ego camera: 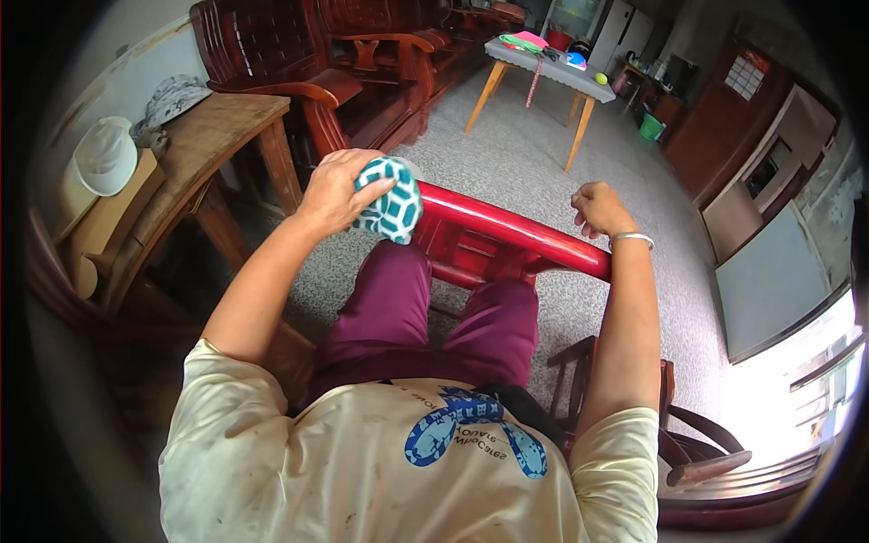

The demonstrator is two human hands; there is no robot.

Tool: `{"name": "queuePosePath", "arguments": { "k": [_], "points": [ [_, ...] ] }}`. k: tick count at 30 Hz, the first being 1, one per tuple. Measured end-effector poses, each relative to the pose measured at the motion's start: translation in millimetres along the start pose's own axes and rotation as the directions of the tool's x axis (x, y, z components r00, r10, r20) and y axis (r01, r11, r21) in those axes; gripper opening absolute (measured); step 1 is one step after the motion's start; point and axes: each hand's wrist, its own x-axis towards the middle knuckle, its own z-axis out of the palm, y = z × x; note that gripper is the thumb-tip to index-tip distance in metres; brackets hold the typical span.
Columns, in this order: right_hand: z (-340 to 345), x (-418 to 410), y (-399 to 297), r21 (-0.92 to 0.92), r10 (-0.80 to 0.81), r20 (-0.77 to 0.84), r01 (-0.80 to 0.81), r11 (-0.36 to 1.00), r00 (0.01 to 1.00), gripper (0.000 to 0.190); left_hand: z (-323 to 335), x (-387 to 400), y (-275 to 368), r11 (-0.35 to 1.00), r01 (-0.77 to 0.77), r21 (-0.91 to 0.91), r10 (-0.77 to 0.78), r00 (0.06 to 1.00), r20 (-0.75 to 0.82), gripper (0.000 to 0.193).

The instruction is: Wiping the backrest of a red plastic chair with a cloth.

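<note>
My left hand (337, 192) grips a folded teal-and-white patterned cloth (394, 203), thumb across its near face. The cloth lies against the left end of a glossy red wooden rail (502, 220) and hides that end. Below the rail, red wooden panelling (468, 251) belongs to the same piece of furniture, just past my knees. My right hand (601, 210) hovers over the rail's right end, its fingers loosely bent and apart from the thumb, with nothing seen in it. A silver-coloured bangle (631, 239) circles that wrist.
On the left, a worn wooden table (224, 115) stands near a white cap (105, 156) and cardboard (115, 217). Dark wooden armchairs (326, 88) line the back left. A cloth-covered table (553, 68) stands ahead. Another wooden chair (706, 455) is at lower right.
</note>
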Motion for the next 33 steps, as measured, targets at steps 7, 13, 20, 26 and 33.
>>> {"name": "queuePosePath", "arguments": {
  "k": [7, 13, 20, 26, 33],
  "points": [
    [1, -2, -3, 0.011, 0.008, -0.007, -0.008, 1.000, 1.000, 0.022, 76, 29, 104, 0.978, -0.208, -0.011, 0.208, 0.978, -0.003, 0.039],
    [3, 0, 4, -0.092, -0.195, -0.099, 0.187, 0.978, 0.976, 0.021, 134, 45, 196, 0.935, -0.348, -0.068, 0.354, 0.930, 0.102, 0.053],
    [3, 4, 12, -0.064, -0.169, -0.089, 0.164, 0.984, 0.982, 0.023, 139, 39, 185, 0.889, -0.439, -0.130, 0.442, 0.897, -0.009, 0.054],
    [0, -8, -6, 0.020, 0.009, -0.002, -0.009, 1.000, 1.000, 0.022, 68, 18, 99, 0.935, -0.341, -0.096, 0.345, 0.938, 0.033, 0.061],
    [1, -3, -3, -0.003, -0.005, 0.010, 0.005, 1.000, 1.000, 0.021, -1, 0, 7, 0.990, -0.136, 0.042, 0.131, 0.986, 0.107, 0.058]
  ]
}}
